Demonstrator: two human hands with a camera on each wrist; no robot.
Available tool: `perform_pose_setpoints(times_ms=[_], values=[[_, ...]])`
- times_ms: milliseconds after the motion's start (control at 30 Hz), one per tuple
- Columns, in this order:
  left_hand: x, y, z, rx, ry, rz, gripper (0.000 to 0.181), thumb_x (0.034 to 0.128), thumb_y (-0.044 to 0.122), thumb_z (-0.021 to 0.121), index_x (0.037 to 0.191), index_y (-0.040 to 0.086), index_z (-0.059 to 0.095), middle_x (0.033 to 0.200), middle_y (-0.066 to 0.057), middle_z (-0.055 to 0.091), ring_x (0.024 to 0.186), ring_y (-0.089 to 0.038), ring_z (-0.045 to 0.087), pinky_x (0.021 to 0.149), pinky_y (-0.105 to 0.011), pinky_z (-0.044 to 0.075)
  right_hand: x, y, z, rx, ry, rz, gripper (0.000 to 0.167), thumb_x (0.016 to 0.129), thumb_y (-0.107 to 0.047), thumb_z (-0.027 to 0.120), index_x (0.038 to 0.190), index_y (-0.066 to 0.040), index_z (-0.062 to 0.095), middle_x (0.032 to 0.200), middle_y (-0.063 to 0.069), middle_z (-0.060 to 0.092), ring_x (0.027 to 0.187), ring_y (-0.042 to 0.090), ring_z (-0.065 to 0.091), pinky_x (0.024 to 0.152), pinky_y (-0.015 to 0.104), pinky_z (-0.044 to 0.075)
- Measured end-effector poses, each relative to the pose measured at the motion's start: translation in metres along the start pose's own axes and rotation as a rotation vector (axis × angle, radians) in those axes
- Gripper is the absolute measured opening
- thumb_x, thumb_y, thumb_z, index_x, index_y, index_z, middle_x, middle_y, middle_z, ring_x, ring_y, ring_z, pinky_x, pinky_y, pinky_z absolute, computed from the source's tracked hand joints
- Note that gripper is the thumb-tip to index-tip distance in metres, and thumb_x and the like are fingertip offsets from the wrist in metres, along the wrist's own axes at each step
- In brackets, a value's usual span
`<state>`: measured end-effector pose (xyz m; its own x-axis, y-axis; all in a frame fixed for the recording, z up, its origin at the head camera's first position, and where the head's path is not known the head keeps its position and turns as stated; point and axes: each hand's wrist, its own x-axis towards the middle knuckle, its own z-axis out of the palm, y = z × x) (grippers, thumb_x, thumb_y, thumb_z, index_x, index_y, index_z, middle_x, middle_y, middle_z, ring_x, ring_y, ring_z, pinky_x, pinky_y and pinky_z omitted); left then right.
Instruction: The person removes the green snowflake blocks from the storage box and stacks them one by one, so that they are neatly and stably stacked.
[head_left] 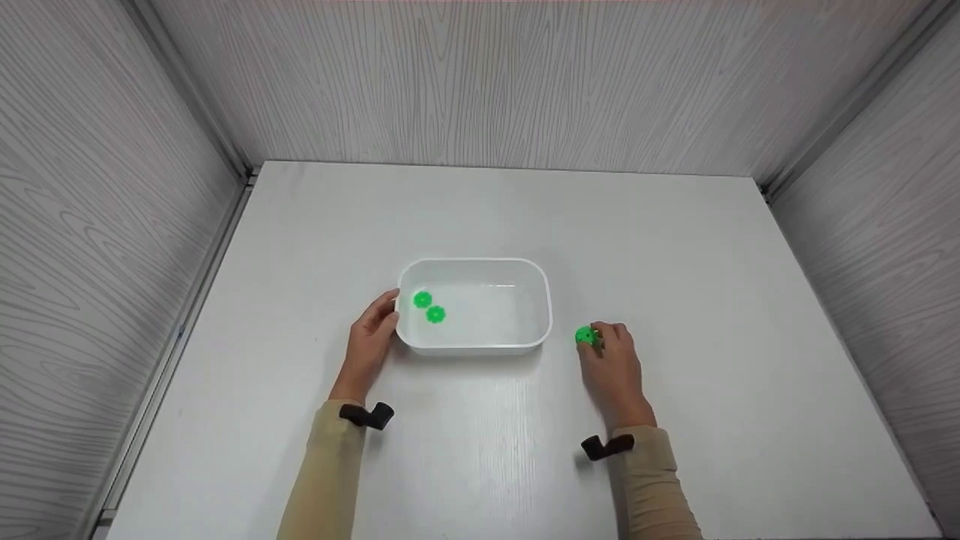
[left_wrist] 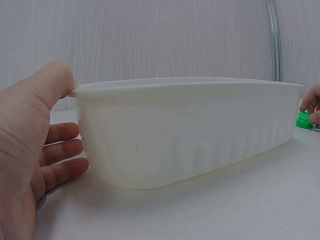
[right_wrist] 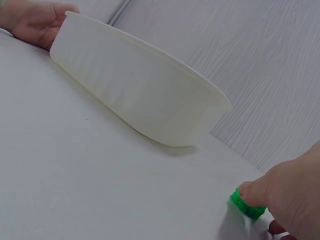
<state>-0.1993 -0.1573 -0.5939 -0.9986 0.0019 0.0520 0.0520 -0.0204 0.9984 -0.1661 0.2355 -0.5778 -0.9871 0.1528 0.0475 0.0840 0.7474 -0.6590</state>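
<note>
A white plastic tub (head_left: 474, 349) with rounded corners stands upright on the table. My left hand (head_left: 373, 334) holds its left end; in the left wrist view the thumb (left_wrist: 57, 80) hooks over the rim and the fingers (left_wrist: 62, 152) bear against the end wall. Inside the tub, near its left end, lie two green flower-shaped discs (head_left: 423, 299). To the right of the tub, my right hand (head_left: 615, 367) pinches a green round piece (head_left: 586, 335) with a notched edge, low over the table. In the right wrist view the hand partly hides this green piece (right_wrist: 247, 204).
The white tabletop (head_left: 465, 217) extends around the tub on all sides. Wood-grain panels (head_left: 480, 82) enclose it at the back, left and right. A dark wrist camera (head_left: 367, 415) sits on the left sleeve, another camera (head_left: 607, 448) on the right.
</note>
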Motion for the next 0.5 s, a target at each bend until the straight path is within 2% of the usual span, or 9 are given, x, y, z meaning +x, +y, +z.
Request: perform_pose_setpoints(times_ms=[167, 300, 500], values=[[0.001, 0.000, -0.001, -0.003, -0.003, -0.014, 0.038, 0.0967, 0.021, 0.051, 0.135, 0.024, 0.050, 0.131, -0.009, 0.051, 0.122, -0.019, 0.045, 0.099, -0.029, 0.039, 0.001, 0.002, 0.002, -0.007, 0.008, -0.014, 0.035, 0.091, -0.027, 0.057, 0.123, -0.012, 0.054, 0.115, 0.006, 0.046, 0.110, 0.023, 0.047, 0.093, 0.044, 0.043], [0.000, 0.003, -0.001, -0.018, -0.018, -0.016, 0.040, 0.0970, 0.016, 0.050, 0.137, 0.019, 0.048, 0.132, -0.013, 0.050, 0.123, -0.023, 0.045, 0.098, -0.030, 0.040, 0.001, 0.002, 0.003, -0.015, 0.017, -0.027, 0.035, 0.091, -0.027, 0.058, 0.123, -0.012, 0.055, 0.117, 0.006, 0.047, 0.111, 0.025, 0.046, 0.093, 0.044, 0.042], [-0.006, 0.021, 0.001, -0.021, -0.038, -0.008, 0.042, 0.0969, 0.014, 0.049, 0.138, 0.010, 0.045, 0.132, -0.020, 0.048, 0.123, -0.030, 0.044, 0.096, -0.029, 0.041, 0.000, 0.003, 0.003, -0.011, 0.018, -0.029, 0.036, 0.091, -0.028, 0.057, 0.123, -0.011, 0.055, 0.117, 0.007, 0.047, 0.110, 0.025, 0.046, 0.091, 0.044, 0.043]])
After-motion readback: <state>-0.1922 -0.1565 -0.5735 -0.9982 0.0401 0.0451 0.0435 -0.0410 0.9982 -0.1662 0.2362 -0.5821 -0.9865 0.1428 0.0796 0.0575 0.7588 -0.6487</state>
